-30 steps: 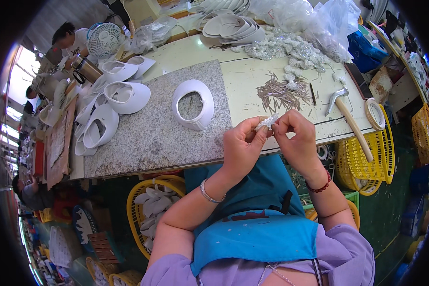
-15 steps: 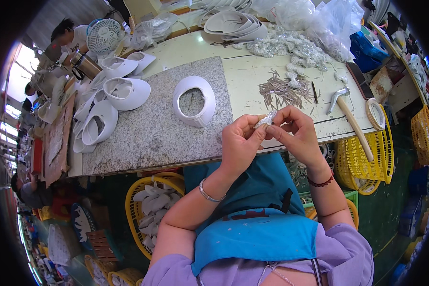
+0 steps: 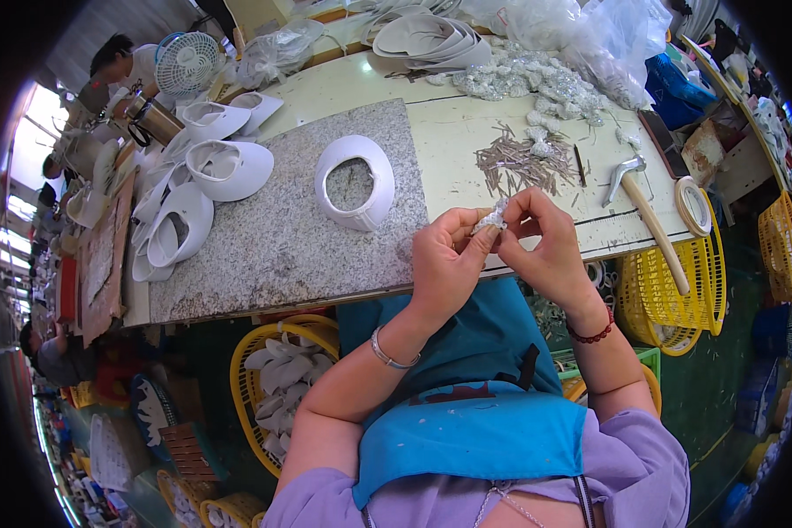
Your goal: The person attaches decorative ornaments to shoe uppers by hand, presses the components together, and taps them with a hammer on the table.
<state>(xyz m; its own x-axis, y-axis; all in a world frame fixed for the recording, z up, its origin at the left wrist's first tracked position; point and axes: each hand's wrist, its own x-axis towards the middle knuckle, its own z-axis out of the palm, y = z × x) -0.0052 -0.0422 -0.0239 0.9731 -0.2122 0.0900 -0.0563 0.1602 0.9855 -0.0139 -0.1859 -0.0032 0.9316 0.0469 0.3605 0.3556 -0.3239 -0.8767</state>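
Note:
In front of my body, over the table's front edge, a small silver-white sparkly piece (image 3: 491,218) is held up between both hands. My left hand (image 3: 447,260) pinches it between thumb and fingers. My right hand (image 3: 547,251) has its thumb and bent fingers closed at the piece's right side; the fingertips partly cover it. Beyond them lies a heap of thin brown sticks (image 3: 519,165), with a dark pen-like rod (image 3: 580,165) to its right. A single white sun visor (image 3: 381,172) rests on the grey speckled board (image 3: 282,255) left of my hands.
More white visors (image 3: 238,172) are piled at the left, beside a thermos (image 3: 154,119). A hammer (image 3: 649,220) and tape roll (image 3: 693,208) lie at the right edge. Sparkly pieces (image 3: 546,79) and plastic bags (image 3: 607,44) are heaped behind. Yellow baskets (image 3: 242,387) stand below the table.
My right fingers have shifted slightly on the sparkly piece, and its upper end now shows more upright. Both hands stay in about the same place. The view has moved a little.

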